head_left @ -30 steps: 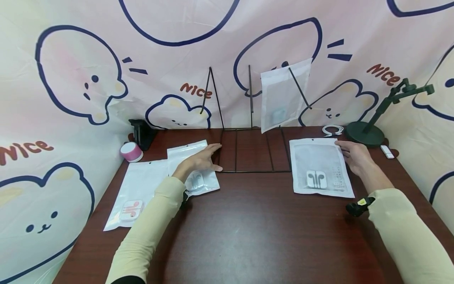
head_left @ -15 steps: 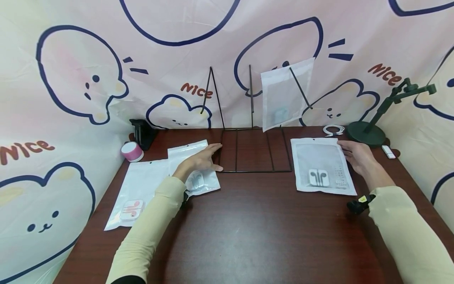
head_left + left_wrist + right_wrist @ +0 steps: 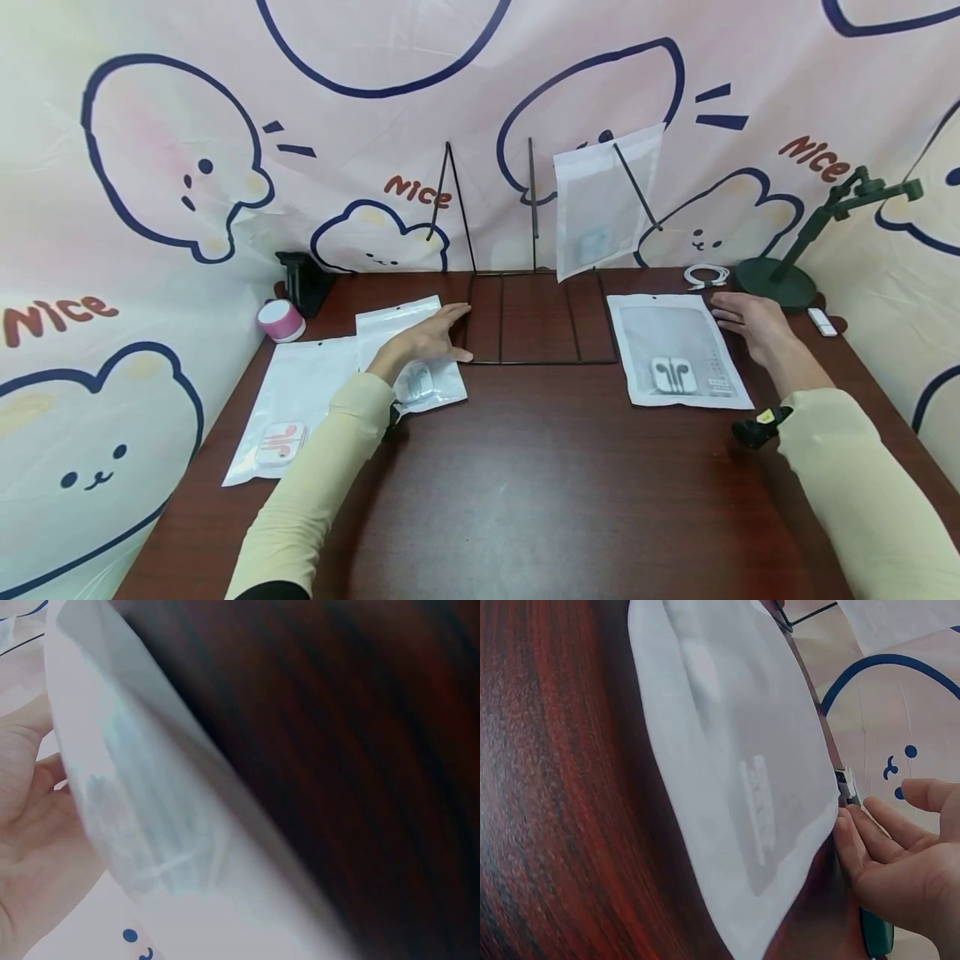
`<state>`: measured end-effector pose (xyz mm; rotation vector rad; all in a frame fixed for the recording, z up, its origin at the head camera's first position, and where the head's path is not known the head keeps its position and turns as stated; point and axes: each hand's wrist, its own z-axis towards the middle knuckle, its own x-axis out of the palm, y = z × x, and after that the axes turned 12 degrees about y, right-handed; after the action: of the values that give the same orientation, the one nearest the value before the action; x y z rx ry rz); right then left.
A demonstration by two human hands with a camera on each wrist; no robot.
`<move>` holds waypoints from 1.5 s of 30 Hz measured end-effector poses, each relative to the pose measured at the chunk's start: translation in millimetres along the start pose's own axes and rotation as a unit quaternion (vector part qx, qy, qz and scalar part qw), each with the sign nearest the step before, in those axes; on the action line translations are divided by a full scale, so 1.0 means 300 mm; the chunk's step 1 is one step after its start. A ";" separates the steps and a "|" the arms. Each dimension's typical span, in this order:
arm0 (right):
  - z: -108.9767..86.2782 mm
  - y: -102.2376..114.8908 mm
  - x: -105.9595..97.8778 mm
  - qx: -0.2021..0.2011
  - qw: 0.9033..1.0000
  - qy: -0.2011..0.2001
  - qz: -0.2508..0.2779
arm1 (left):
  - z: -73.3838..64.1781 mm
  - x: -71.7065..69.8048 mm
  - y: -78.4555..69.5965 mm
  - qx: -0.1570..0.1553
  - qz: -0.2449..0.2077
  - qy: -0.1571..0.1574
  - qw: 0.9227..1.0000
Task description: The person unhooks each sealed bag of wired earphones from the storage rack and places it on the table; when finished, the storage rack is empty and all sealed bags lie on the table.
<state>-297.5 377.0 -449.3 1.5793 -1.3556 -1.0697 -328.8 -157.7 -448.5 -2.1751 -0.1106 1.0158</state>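
Note:
My left hand lies over a small white zip pouch, thumb and fingers spread towards the left side of a black wire display rack. In the left wrist view that pouch partly covers the hand. A larger pouch with pink-marked earphones lies partly under my left forearm. My right hand rests beside the upper right edge of another white pouch, with cased earphones low in it. In the right wrist view its fingers extend along the pouch edge, thumb apart.
One pouch hangs on the rack's right prong. A green stand, coiled white cable and small white stick are at the back right. A pink-and-white jar and black stand are at the back left.
The right pouch has turned slightly, its top edge shifting left. My right fingertips, earlier over its top corner, now sit just beside its edge. My left hand stays in place.

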 end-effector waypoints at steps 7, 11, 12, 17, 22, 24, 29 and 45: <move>-0.020 0.040 -0.013 -0.039 0.998 0.022 0.043 | 0.003 -0.009 0.006 -0.002 0.000 0.002 1.000; -0.029 0.108 -0.003 -0.073 0.996 0.029 0.052 | 0.000 -0.013 0.010 -0.005 -0.002 0.004 1.000; -0.030 0.130 0.000 -0.081 0.995 0.033 0.057 | -0.001 -0.013 0.011 -0.004 -0.003 0.004 1.000; -0.035 0.247 0.015 -0.120 0.990 0.054 0.056 | -0.005 -0.012 0.015 -0.003 0.003 0.001 1.000; -0.032 0.366 0.039 -0.160 0.981 0.062 0.094 | -0.006 -0.009 0.014 0.000 0.005 -0.001 1.000; -0.030 0.412 0.053 -0.170 0.978 0.060 0.101 | -0.007 -0.008 0.012 0.001 0.005 -0.003 1.000; -0.031 0.510 0.080 -0.186 0.975 0.065 0.099 | -0.006 -0.006 0.009 0.004 0.001 -0.008 1.000; 0.027 0.601 0.185 -0.155 0.985 0.053 0.048 | 0.006 0.005 0.007 0.004 0.020 -0.001 1.000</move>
<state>-361.2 298.8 -289.6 1.3103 -1.1215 -1.0638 -329.5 -157.8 -451.5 -2.1763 -0.0639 1.0399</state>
